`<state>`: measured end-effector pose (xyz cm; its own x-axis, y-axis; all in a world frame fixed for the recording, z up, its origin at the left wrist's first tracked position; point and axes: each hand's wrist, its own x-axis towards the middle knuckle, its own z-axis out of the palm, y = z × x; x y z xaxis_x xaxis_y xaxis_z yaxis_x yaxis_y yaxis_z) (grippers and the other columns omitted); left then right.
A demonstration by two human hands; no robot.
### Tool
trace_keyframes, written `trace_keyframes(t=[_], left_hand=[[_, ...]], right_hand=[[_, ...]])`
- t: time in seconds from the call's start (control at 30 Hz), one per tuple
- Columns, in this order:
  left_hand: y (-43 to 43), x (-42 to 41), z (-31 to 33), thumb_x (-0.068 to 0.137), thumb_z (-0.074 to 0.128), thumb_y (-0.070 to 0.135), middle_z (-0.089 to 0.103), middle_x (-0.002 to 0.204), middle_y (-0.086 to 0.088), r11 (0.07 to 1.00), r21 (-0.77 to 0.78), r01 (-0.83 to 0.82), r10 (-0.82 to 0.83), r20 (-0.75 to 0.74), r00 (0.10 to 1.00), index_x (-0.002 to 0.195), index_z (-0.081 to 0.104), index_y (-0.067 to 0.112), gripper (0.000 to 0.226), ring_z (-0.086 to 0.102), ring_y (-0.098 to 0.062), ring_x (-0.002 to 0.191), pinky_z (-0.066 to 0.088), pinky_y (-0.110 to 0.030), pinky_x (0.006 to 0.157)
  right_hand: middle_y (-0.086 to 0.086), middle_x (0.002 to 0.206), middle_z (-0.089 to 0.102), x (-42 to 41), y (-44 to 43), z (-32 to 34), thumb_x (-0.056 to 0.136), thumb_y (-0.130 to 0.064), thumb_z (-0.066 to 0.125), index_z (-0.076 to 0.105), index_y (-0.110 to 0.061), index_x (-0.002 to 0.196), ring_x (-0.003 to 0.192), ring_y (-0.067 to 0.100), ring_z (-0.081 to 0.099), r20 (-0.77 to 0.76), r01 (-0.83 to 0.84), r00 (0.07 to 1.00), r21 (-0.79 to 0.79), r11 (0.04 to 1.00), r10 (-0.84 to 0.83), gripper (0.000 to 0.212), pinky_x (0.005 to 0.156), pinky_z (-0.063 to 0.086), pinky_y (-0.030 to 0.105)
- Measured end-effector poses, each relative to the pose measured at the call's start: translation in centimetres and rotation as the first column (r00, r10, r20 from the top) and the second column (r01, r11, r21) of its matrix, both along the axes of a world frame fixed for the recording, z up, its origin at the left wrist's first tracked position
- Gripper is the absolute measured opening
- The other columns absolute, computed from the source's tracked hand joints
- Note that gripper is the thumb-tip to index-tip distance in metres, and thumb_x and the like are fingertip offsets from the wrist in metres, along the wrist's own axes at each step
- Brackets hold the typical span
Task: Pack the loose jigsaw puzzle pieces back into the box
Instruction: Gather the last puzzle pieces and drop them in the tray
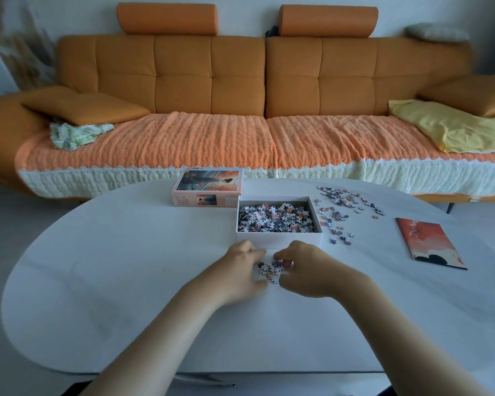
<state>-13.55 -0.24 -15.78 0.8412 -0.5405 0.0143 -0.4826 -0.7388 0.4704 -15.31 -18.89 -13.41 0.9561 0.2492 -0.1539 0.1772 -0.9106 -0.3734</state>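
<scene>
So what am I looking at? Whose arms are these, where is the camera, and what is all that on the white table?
No machine: these are a person's bare arms, filmed by one camera worn on the head, looking forward and down. The left hand and right hand curl round a small heap of puzzle pieces on the table. Behind it stands the open box, holding pieces, with its lid to the left. Loose pieces and an orange picture sheet lie to the right.
</scene>
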Motion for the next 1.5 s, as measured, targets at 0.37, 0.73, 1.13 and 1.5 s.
trace_keyframes(t=[0.37, 0.73, 1.13, 1.5], left_hand=[[-1.2, 0.0, 0.7, 0.085, 0.070, 0.021, 0.052, 0.093, 0.001, 0.995, -0.063, -0.080, 0.083, 0.049, 0.995, 0.099, 0.073, 0.023, 0.015, 0.055, -0.014, 0.085, 0.040, -0.024, 0.071], [-0.9, 0.4, 0.9, 0.078, 0.076, 0.020, 0.059, 0.087, 0.006, 0.986, -0.111, -0.127, 0.124, -0.034, 0.992, 0.088, 0.066, 0.023, 0.014, 0.053, -0.007, 0.076, 0.035, -0.011, 0.059], [-0.4, 2.5, 2.9, 0.077, 0.079, 0.016, 0.063, 0.071, 0.012, 0.890, -0.399, -0.221, 0.202, -0.090, 0.975, 0.078, 0.067, 0.027, 0.016, 0.053, 0.002, 0.062, 0.038, -0.010, 0.057], [-1.3, 6.1, 1.6, 0.097, 0.053, 0.028, 0.070, 0.105, 0.001, 0.971, -0.122, -0.206, 0.234, 0.302, 0.924, 0.110, 0.072, 0.028, 0.023, 0.052, -0.029, 0.100, 0.038, -0.035, 0.087]], right_hand=[[0.005, 0.082, 0.069, 0.4, 1.2, -0.1, 0.079, -0.026, 0.075, 0.077, -0.016, 0.084, 0.072, 0.017, 0.056, 0.069, 0.087, 0.993, 0.107, 0.990, -0.094, 0.011, 0.060, 0.043, 0.026], [-0.010, 0.076, 0.060, 0.3, 1.3, 0.4, 0.079, -0.021, 0.077, 0.077, -0.018, 0.092, 0.068, 0.005, 0.052, 0.106, 0.031, 0.993, 0.137, 0.990, -0.046, 0.013, 0.053, 0.037, 0.003], [-0.010, 0.074, 0.069, 2.0, 0.8, 2.3, 0.079, -0.022, 0.078, 0.078, -0.023, 0.084, 0.064, -0.003, 0.055, 0.228, 0.087, 0.959, 0.336, 0.938, -0.171, 0.005, 0.059, 0.039, 0.004], [0.003, 0.084, 0.065, 6.0, 0.3, 0.4, 0.097, -0.028, 0.049, 0.070, -0.016, 0.094, 0.088, 0.027, 0.057, 0.406, 0.159, 0.901, 0.009, 0.987, -0.149, 0.024, 0.075, 0.047, 0.038]])
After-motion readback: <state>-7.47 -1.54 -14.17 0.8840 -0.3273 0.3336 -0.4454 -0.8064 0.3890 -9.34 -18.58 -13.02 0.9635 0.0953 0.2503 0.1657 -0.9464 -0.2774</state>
